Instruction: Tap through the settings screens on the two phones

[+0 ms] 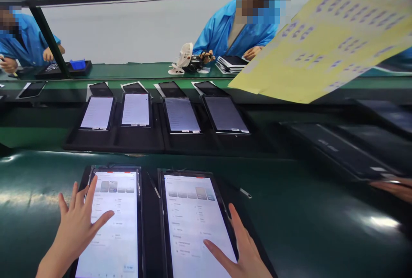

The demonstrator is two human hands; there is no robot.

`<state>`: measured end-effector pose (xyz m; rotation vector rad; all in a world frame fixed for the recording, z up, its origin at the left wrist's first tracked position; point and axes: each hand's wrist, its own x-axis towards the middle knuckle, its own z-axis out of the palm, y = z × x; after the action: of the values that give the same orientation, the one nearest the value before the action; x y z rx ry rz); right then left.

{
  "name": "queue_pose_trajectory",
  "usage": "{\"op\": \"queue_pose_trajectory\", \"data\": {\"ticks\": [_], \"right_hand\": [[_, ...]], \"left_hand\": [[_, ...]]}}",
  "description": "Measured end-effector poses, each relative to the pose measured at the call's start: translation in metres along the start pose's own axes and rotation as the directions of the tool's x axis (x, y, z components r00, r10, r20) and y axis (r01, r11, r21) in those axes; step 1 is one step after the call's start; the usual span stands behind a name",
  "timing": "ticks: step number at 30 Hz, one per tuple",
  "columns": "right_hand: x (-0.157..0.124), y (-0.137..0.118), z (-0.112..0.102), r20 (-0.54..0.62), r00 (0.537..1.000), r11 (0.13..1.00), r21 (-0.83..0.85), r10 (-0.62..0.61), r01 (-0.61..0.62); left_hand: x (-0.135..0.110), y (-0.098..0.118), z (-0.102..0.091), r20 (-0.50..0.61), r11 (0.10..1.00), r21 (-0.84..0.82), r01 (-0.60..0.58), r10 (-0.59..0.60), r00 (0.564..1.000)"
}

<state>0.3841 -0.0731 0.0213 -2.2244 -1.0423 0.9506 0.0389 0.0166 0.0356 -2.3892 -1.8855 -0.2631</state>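
Below, at the lower left of the frame, the left hand point(77, 226) lay with spread fingers on the left tablet point(112, 226); the right hand point(244, 248), fingers apart, touched the right tablet point(193, 222), holding nothing.

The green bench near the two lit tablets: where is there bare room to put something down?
Bare green bench lies right of the right tablet, and a smaller patch left of the left tablet. Crowded: the left hand and right hand cover the tablets; the row of four tablets fills the tray behind.
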Motion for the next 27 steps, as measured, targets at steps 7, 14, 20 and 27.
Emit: {"op": "queue_pose_trajectory", "data": {"ticks": [7,14,20,27], "right_hand": [[0.004,0.012,0.007,-0.053,0.998,1.0,-0.002,-0.027,0.027],[0.018,0.037,0.01,-0.029,0.999,0.999,-0.038,-0.037,0.035],[0.019,0.009,0.006,-0.027,0.995,0.982,-0.168,-0.096,0.09],[0.025,-0.02,-0.028,0.333,0.938,0.905,-0.363,-0.097,0.223]], "left_hand": [[0.019,0.03,-0.005,-0.141,0.95,0.072,-0.304,0.312,0.94],[0.032,0.035,-0.013,-0.113,0.892,0.066,-0.447,0.452,0.885],[0.016,0.023,-0.026,-0.144,0.923,-0.027,-0.384,0.376,0.915],[-0.015,-0.044,0.014,-0.02,0.91,-0.416,0.002,-0.011,1.0]]}}
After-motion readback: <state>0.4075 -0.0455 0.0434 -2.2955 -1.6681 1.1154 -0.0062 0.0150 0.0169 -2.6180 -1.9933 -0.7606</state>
